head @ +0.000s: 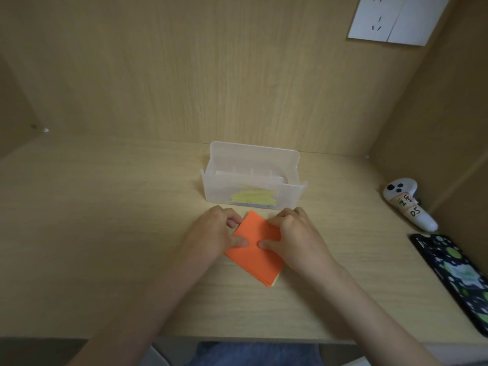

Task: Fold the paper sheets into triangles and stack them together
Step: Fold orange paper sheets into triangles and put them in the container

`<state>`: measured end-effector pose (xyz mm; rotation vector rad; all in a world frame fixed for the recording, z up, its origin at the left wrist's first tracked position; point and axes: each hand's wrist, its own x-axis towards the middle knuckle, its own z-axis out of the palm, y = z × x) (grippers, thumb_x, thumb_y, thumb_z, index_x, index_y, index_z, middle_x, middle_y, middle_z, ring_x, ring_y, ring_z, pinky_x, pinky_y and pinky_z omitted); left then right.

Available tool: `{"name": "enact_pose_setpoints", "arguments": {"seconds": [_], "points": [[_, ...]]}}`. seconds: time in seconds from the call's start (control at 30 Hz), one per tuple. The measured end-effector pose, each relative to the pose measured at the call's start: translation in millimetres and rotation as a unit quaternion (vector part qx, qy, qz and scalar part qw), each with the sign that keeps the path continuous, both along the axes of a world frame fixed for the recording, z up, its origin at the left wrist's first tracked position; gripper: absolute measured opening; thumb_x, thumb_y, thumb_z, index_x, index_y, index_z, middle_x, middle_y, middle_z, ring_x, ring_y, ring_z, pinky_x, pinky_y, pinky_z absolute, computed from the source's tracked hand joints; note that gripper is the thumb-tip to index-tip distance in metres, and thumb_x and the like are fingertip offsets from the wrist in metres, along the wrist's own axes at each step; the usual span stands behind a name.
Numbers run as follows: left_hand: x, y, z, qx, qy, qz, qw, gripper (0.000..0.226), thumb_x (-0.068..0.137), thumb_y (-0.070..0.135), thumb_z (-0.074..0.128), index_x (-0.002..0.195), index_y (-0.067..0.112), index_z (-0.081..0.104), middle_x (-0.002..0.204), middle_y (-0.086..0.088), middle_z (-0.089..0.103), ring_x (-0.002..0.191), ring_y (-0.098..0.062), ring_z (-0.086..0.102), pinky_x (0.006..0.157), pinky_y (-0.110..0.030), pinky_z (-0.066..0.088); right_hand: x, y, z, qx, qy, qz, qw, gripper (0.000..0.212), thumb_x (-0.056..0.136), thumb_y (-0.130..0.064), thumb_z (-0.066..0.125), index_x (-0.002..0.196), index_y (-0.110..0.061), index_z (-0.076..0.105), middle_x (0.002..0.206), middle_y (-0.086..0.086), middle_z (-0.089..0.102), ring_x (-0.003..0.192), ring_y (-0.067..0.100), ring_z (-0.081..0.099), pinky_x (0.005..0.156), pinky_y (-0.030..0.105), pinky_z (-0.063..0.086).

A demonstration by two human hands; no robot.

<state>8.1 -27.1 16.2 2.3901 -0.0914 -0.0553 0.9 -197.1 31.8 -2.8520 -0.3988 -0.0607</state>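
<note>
One orange sheet (254, 260) held by left hand (217, 231) and right hand (297, 235).

item 1: white handheld controller (408, 204), lying at the right of the desk (105, 233). two pale tape labels (414, 212) wrapped round its handle, both handwritten in thick black marker and seen sideways. label nearer the handle's end: two characters, reading "05" or "ds". label nearer the button head: two or so characters, too blurred to read.
</note>
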Motion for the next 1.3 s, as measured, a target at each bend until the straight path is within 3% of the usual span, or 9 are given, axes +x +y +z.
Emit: {"name": "enact_pose_setpoints", "arguments": {"seconds": [0.23, 0.37, 0.57, 0.73, 0.9, 1.0, 1.1, 1.23, 1.3], "points": [[-5, -2, -6, -0.037, -0.035, 0.006, 0.999, 0.043, 0.061, 0.016, 0.085, 0.1, 0.023, 0.067, 0.095, 0.006, 0.053, 0.065, 0.003, 0.048, 0.06, -0.005, 0.035, -1, -4, -8, 0.064, -0.074, -0.013, 0.995, 0.034, 0.072, -0.027, 0.075, 0.105, -0.019, 0.067, 0.104, -0.001, 0.06, 0.105, 0.019, 0.046, 0.088, 0.026, 0.035], [-6, -3, -7, -0.041, -0.038, 0.006, 0.998, 0.044, 0.063, 0.015, 0.083, 0.104, 0.025, 0.067, 0.094, 0.008, 0.054, 0.065, 0.003, 0.047, 0.06, -0.004, 0.036, -2, -5, -13, 0.123, -0.105, -0.017, 0.987, 0.025, 0.069, -0.016, 0.076, 0.093, -0.018, 0.067, 0.095, -0.003, 0.062, 0.098, 0.018, 0.052, 0.082, 0.026, 0.038], [-10, -2, -3, -0.051, -0.068, 0.004, 0.996, 0.037, 0.061, 0.011, 0.083, 0.086, 0.027, 0.062, 0.085, 0.014, 0.047, 0.069, 0.006, 0.045, 0.065, 0.0, 0.034, 6, -12, -7, 0.326, 0.04, -0.068, 0.942, 0.026, 0.066, -0.012, 0.082, 0.064, -0.023, 0.058, 0.063, -0.008, 0.058, 0.06, 0.007, 0.05, 0.059, 0.023, 0.04], [-9, 0, -1, -0.093, -0.067, 0.021, 0.993, 0.025, 0.065, 0.015, 0.081, 0.079, 0.023, 0.063, 0.077, 0.016, 0.054, 0.067, 0.003, 0.047, 0.06, -0.003, 0.034, 13, -18, -6, 0.359, 0.086, -0.066, 0.927, 0.017, 0.073, -0.012, 0.078, 0.066, -0.02, 0.064, 0.068, 0.002, 0.063, 0.058, 0.006, 0.052, 0.055, 0.018, 0.036], [-10, 3, -1, -0.139, -0.061, 0.021, 0.988, 0.03, 0.068, 0.01, 0.08, 0.085, 0.03, 0.066, 0.076, 0.009, 0.059, 0.064, -0.002, 0.047, 0.061, -0.006, 0.038, 9, -18, -8, 0.367, 0.063, -0.06, 0.926, 0.008, 0.076, -0.014, 0.076, 0.072, -0.018, 0.071, 0.065, -0.009, 0.065, 0.053, -0.004, 0.051, 0.056, 0.014, 0.038], [-11, 4, -4, -0.112, -0.071, 0.023, 0.991, 0.04, 0.066, 0.014, 0.082, 0.101, 0.028, 0.068, 0.09, 0.009, 0.053, 0.074, 0.0, 0.046, 0.069, -0.005, 0.036, 8, -19, -7, 0.39, 0.048, -0.062, 0.918, 0.009, 0.076, -0.013, 0.076, 0.072, -0.02, 0.072, 0.067, -0.008, 0.067, 0.052, -0.005, 0.051, 0.054, 0.011, 0.037], [-13, 4, -5, -0.102, -0.091, 0.035, 0.99, 0.054, 0.063, 0.017, 0.084, 0.112, 0.024, 0.065, 0.1, 0.005, 0.051, 0.079, -0.003, 0.045, 0.077, -0.015, 0.035, 7, -21, -5, 0.401, 0.038, -0.051, 0.914, 0.012, 0.076, -0.013, 0.075, 0.069, -0.022, 0.071, 0.064, -0.01, 0.065, 0.053, -0.004, 0.049, 0.055, 0.012, 0.037], [-15, 4, 3, -0.069, -0.136, 0.039, 0.987, 0.047, 0.064, 0.025, 0.083, 0.106, 0.034, 0.065, 0.104, 0.009, 0.052, 0.1, -0.009, 0.039, 0.084, -0.015, 0.026, 6, -20, -1, 0.447, 0.06, -0.02, 0.892, 0.007, 0.08, -0.011, 0.071, 0.074, -0.013, 0.071, 0.067, 0.001, 0.063, 0.057, 0.001, 0.049, 0.055, 0.012, 0.037], [-16, 1, 8, -0.079, -0.141, 0.024, 0.987, 0.042, 0.064, 0.024, 0.082, 0.1, 0.036, 0.064, 0.099, 0.015, 0.055, 0.098, -0.006, 0.041, 0.082, -0.01, 0.028, 6, -19, 1, 0.474, 0.076, -0.011, 0.877, 0.007, 0.081, -0.009, 0.07, 0.075, -0.011, 0.069, 0.069, 0.006, 0.065, 0.061, 0.003, 0.053, 0.057, 0.012, 0.039]]}}
